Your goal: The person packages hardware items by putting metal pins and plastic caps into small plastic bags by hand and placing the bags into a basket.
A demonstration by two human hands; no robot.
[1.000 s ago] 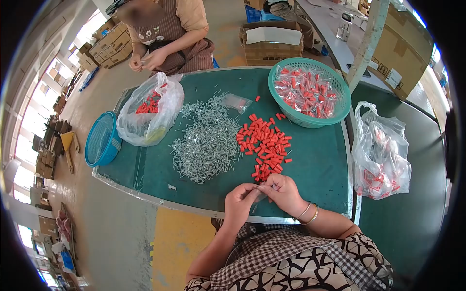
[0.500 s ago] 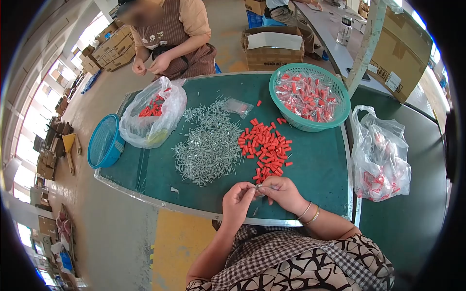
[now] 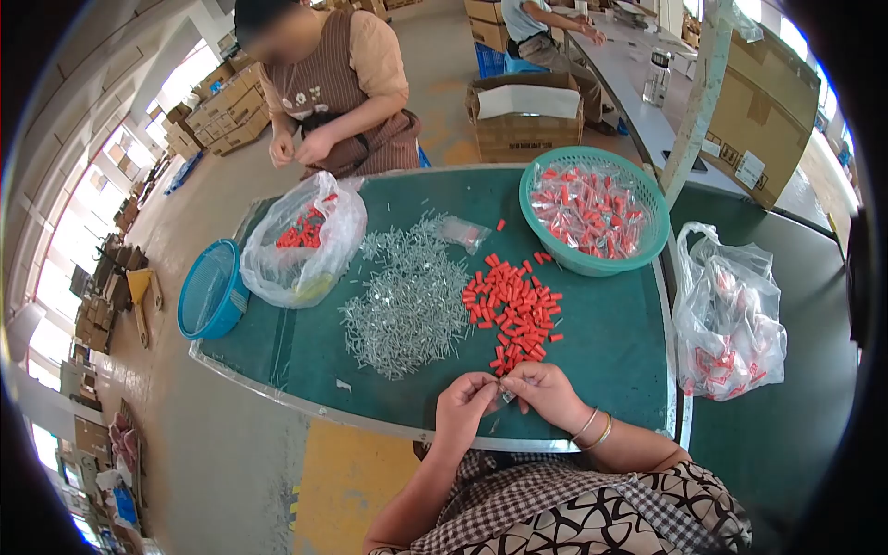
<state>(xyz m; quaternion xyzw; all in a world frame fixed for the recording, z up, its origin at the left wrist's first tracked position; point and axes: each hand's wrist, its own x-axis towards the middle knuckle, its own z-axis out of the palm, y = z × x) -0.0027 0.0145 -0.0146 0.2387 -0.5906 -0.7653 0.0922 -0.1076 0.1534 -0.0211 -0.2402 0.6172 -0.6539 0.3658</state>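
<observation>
My left hand (image 3: 465, 407) and my right hand (image 3: 548, 390) meet at the near edge of the green table, fingertips pinched together. Between them is a small clear plastic bag (image 3: 507, 397), mostly covered by the fingers; whatever it contains is too small to make out. Just beyond my fingertips lies a loose pile of red tapered plastic caps (image 3: 518, 310). To its left spreads a bigger heap of thin silvery screws or nails (image 3: 400, 310). A flat clear packet (image 3: 462, 233) rests at the far side of this heap.
A green basket (image 3: 599, 268) of bagged red pieces stands at the far right. On the left are an open plastic bag (image 3: 310, 250) with red pieces and a blue basket (image 3: 213, 296). A white bag (image 3: 731, 319) lies right. Across the table sits another person (image 3: 338, 92).
The view has tilted, so the table appears lower. My hands stay pinched together, and more of the clear bag shows between them. The person opposite still has both hands close together.
</observation>
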